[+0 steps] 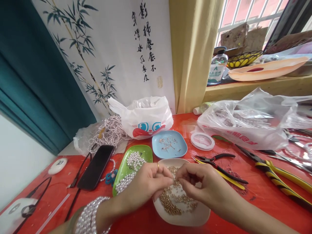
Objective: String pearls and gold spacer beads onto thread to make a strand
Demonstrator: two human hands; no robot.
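Red table [60, 185]: left hand [152, 178] and right hand [200, 180] pinched, on what we cannot tell; a slip could lose it among beads [168, 204].

A lone view from the wearer's head faces forward and down, close above the left hand [150, 182] and right hand [203, 182], across the table [136, 222] toward scroll [114, 42] and window [253, 14].

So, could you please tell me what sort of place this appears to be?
Probably a home or small-workshop beading table: a cream rounded dish of small gold-coloured beads, a green plastic tray of pearly beads, and large black-and-yellow metal pliers lie on the red tabletop.
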